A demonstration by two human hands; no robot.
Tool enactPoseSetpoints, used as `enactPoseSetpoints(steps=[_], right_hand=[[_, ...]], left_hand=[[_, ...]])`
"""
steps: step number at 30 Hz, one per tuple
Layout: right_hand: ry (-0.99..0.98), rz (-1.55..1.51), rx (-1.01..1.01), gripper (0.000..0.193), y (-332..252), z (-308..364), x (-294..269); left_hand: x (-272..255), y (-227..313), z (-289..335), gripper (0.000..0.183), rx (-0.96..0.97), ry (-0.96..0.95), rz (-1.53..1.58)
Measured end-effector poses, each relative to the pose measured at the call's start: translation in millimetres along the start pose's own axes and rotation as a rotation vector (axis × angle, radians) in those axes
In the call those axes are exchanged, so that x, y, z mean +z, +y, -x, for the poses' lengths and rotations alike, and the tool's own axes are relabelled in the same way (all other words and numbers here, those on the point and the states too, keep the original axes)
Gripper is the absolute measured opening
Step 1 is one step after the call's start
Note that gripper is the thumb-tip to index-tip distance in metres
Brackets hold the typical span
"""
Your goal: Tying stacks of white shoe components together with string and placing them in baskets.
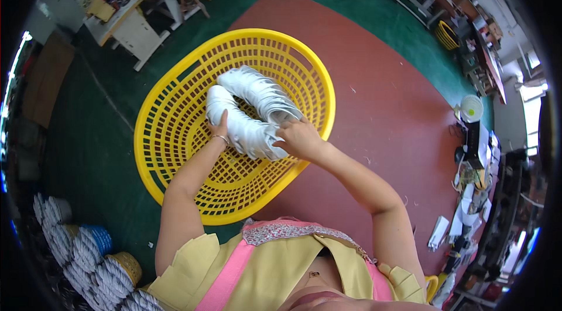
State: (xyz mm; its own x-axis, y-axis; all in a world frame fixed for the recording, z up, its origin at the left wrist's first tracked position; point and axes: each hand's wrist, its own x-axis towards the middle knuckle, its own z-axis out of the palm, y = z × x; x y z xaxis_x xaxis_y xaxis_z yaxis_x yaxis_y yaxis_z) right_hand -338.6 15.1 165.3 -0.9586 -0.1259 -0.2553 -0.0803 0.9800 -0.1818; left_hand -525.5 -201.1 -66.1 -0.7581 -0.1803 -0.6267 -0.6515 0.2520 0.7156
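Note:
A curved stack of white flat pieces [252, 109] bends in an arc over a large yellow plastic basket [175, 135]. My left hand [218, 126] presses against the stack's left end, a thin bracelet on its wrist. My right hand [300, 138] grips the stack's lower right end. Both hands hold the stack just above the basket's slotted bottom. The basket lies on the floor, half on a green area and half on a red one.
White work tables [132, 12] with tools stand at the upper left. Spools of thick white rope [88, 258] lie at the lower left. A cluttered bench [474, 165] runs along the right edge. A small yellow basket [446, 34] sits at the upper right.

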Motion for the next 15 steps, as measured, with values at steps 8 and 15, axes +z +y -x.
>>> enactPoseSetpoints(steps=[8, 15], right_hand=[[0.858, -0.789, 0.575, 0.072, 21.3, 45.6, 27.5], [0.895, -0.347, 0.637, 0.053, 17.0, 48.6, 25.4]], left_hand=[[23.5, 20.6, 26.7, 0.119, 0.18, -0.118, -0.008], [34.8, 9.2, -44.4, 0.112, 0.127, -0.106, -0.458]])
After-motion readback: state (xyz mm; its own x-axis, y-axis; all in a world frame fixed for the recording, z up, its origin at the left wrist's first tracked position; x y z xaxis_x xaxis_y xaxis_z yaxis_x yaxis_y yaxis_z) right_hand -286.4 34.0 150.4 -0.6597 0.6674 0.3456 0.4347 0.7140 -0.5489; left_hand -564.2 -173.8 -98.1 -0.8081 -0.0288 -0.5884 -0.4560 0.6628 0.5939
